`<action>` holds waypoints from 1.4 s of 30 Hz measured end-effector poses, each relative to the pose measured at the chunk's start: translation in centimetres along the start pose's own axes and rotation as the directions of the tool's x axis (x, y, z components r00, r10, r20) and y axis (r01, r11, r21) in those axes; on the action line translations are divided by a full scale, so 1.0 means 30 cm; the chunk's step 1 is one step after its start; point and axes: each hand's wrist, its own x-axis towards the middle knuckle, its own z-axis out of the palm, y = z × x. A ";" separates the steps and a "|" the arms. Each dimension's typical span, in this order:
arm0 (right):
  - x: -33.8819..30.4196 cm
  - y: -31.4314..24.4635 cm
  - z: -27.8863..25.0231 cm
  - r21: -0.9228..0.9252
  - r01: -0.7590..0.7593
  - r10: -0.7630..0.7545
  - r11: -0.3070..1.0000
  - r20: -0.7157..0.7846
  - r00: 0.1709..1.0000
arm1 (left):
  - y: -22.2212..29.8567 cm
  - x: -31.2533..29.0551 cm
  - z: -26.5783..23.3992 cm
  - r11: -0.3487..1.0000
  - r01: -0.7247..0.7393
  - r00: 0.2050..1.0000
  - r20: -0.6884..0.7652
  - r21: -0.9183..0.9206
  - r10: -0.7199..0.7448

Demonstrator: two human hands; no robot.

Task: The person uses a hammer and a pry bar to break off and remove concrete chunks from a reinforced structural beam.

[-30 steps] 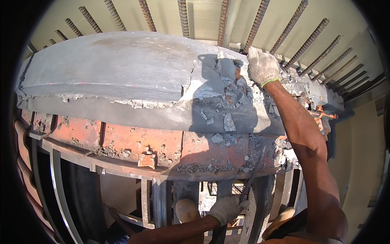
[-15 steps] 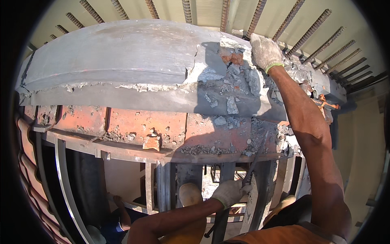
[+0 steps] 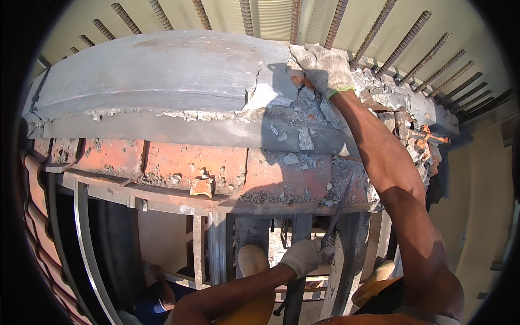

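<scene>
My left hand (image 3: pixel 302 257), in a pale knitted work glove, is closed round a long dark metal bar (image 3: pixel 339 214). The bar slants up from below the ledge and its upper end lies over the rubble on the red tiles. My right hand (image 3: pixel 323 67), gloved the same way, reaches over the broken top of the grey concrete ridge (image 3: pixel 179 67). Its fingers point left over the chipped edge, apart, with nothing visible in them. Exposed reddish brick (image 3: pixel 306 82) and loose concrete chunks (image 3: pixel 306 138) lie just below that hand.
Ribbed steel bars (image 3: pixel 403 43) jut out along the far wall. An orange-and-black tool handle (image 3: pixel 429 136) lies on rubble at right. A brick fragment (image 3: pixel 201 187) sits on the red tiles (image 3: pixel 189 165). Metal framing (image 3: pixel 218 244) stands below; another person's arm (image 3: pixel 165 290) shows at lower left.
My right hand has moved left along the broken ridge, over the exposed brick. My left hand stays on the bar, nearly unmoved.
</scene>
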 end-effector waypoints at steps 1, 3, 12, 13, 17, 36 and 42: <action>0.009 -0.023 0.001 0.074 0.023 -0.014 0.997 -0.120 0.993 | -0.033 0.002 0.023 0.999 0.036 0.999 -0.028 -0.035 -0.037; 0.025 -0.008 -0.045 0.252 -0.092 0.114 0.963 -0.074 0.991 | -0.047 0.036 0.016 0.990 -0.051 0.991 -0.116 0.133 0.067; -0.045 -0.092 -0.196 0.256 -0.033 -0.013 0.966 0.177 0.984 | -0.034 -0.006 0.078 0.993 -0.108 0.983 -0.145 0.049 0.114; -0.009 -0.078 -0.184 0.207 -0.067 0.022 0.976 0.213 0.977 | -0.037 -0.017 0.042 0.992 -0.125 0.989 -0.076 0.023 0.127; 0.009 -0.021 -0.065 0.061 0.142 -0.138 0.988 -0.063 0.988 | 0.011 -0.026 -0.039 0.997 0.062 0.997 0.050 -0.044 -0.059; -0.024 -0.020 -0.035 -0.098 0.084 -0.085 0.992 -0.009 0.996 | 0.028 -0.032 -0.009 0.998 0.069 0.998 0.013 0.000 -0.069; -0.010 -0.052 -0.049 0.051 -0.007 0.005 0.999 0.041 0.999 | -0.078 0.001 0.067 0.943 -0.142 0.985 -0.049 0.301 0.164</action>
